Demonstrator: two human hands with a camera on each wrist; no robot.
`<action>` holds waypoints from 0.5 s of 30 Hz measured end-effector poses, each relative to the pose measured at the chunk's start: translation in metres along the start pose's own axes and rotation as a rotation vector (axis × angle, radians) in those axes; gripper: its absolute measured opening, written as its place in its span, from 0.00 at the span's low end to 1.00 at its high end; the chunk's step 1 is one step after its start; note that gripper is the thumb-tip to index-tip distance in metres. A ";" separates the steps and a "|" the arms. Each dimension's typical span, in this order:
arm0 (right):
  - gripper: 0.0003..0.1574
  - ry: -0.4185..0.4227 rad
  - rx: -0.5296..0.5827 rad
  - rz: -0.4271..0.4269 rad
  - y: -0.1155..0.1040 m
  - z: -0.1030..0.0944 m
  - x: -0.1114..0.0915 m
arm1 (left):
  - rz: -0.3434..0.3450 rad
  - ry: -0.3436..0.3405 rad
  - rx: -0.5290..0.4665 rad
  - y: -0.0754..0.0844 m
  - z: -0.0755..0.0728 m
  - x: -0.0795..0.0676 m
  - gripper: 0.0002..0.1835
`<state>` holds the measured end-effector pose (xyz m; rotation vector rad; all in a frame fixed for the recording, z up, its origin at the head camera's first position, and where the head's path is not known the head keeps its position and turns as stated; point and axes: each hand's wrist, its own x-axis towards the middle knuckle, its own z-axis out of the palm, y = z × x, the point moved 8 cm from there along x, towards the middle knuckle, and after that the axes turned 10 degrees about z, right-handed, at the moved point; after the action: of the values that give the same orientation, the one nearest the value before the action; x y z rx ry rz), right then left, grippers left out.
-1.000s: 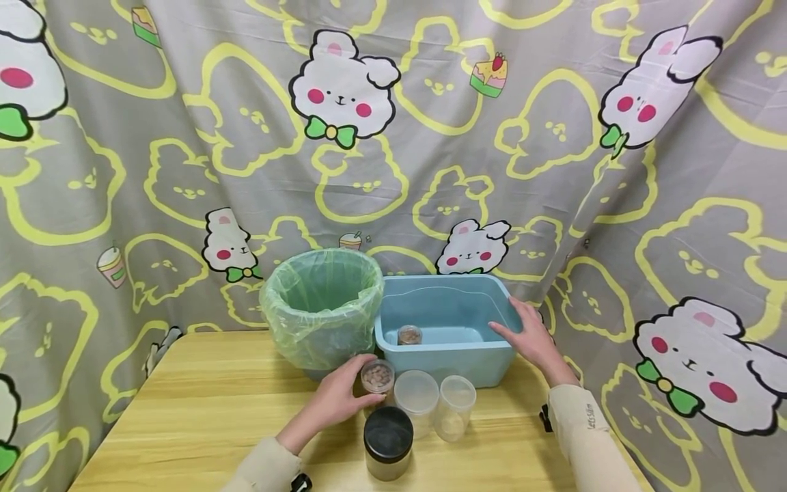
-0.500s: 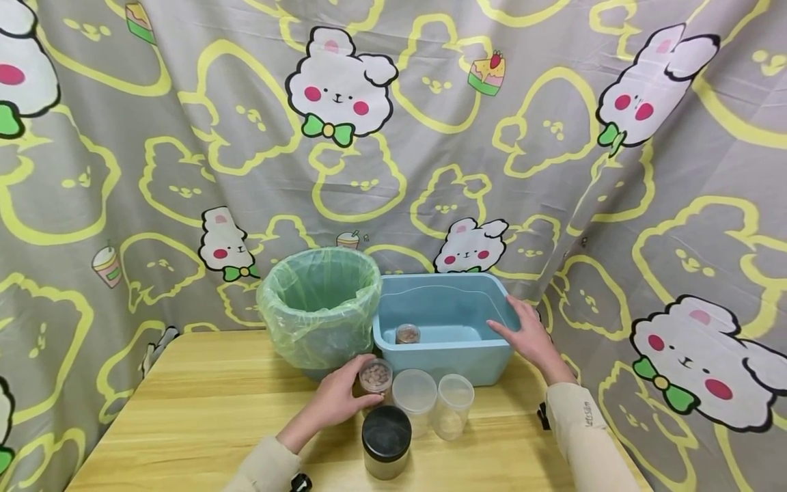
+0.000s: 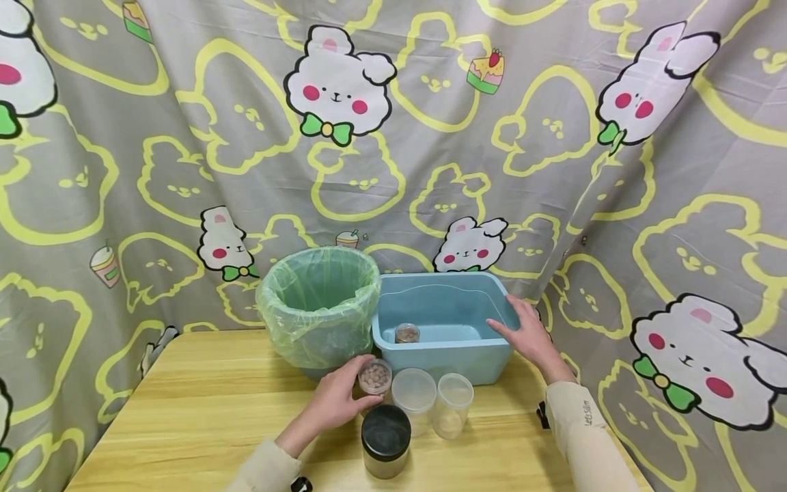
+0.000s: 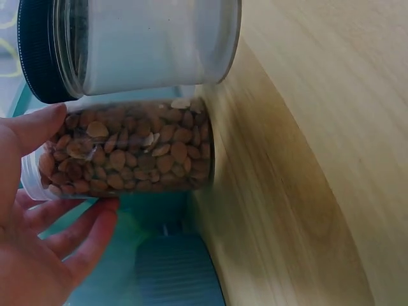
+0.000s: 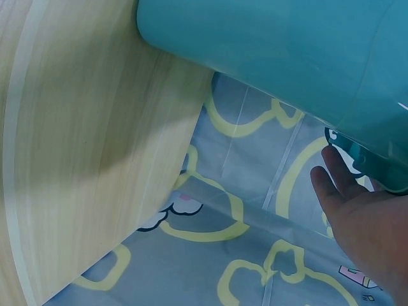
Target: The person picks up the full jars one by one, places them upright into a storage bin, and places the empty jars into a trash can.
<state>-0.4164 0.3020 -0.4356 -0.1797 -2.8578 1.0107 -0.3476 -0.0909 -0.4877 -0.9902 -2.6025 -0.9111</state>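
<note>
My left hand [image 3: 335,400] is around a clear jar of brown nuts [image 4: 134,150] standing on the wooden table. The thumb is on one side near the jar's top and the fingers are on the other. Beside this jar stands a clear jar with a black lid [image 3: 386,434]. My right hand [image 3: 530,335] is at the right rim of the blue tub [image 3: 443,346], its thumb reaching over the inside. In the right wrist view its fingers [image 5: 326,188] are outside the tub, nearly straight. A small jar [image 3: 407,333] with brown contents sits inside the tub.
Two clear empty-looking containers with pale lids, one wide [image 3: 415,396] and one narrow [image 3: 453,404], stand before the tub. Left of it is a bin with a green bag liner [image 3: 320,328]. A patterned curtain [image 3: 393,171] hangs close behind the table [image 3: 203,410].
</note>
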 end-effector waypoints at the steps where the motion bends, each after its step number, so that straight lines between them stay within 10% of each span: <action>1: 0.62 0.001 0.000 -0.002 0.000 0.000 0.000 | 0.000 0.010 0.003 0.000 -0.001 -0.001 0.40; 15: 0.60 0.002 0.002 -0.009 -0.001 0.000 0.000 | 0.048 0.153 0.080 0.021 -0.035 -0.009 0.41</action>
<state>-0.4163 0.3016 -0.4351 -0.1669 -2.8528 1.0110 -0.3273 -0.1051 -0.4533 -0.9207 -2.4574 -0.8295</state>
